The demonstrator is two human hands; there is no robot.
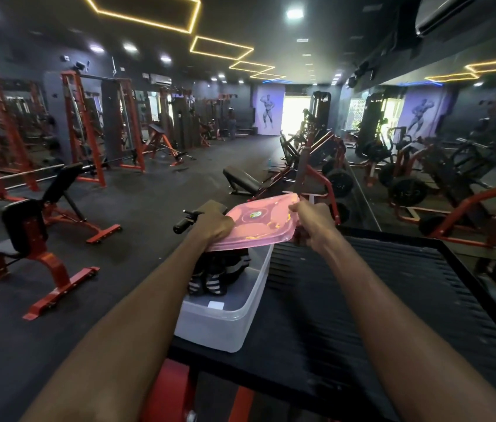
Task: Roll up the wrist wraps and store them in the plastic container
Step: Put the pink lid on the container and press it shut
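Two hands hold a pink lid between them, one at each side edge. The left hand has its fingers curled under the lid's left rim with the knuckles up; the right hand pinches the right rim, thumb on top and fingers wrapped beneath. The lid is a thin, translucent plastic sheet, roughly square with rounded corners, moulded with a shallow raised ring and a small colourful sticker at its centre. It tilts, its far edge higher than the near one.

Just below the held lid, under and nearer than the left hand's grip, sits the plastic container: a clear, frosted rectangular tub with smooth walls, rounded corners and a thick rim. The lid's near edge hangs over the tub's far end but does not close it. Inside, directly beneath the left hand, lie the wrist wraps, bundles of black woven fabric with white stripes, packed into the far half. A small white label shows on the bare tub floor nearer the person.

The tub stands at the left edge of a black platform with a ribbed, rubbery surface and a plain black border, which spreads below and to the right of the right hand. A red metal frame shows beneath it.
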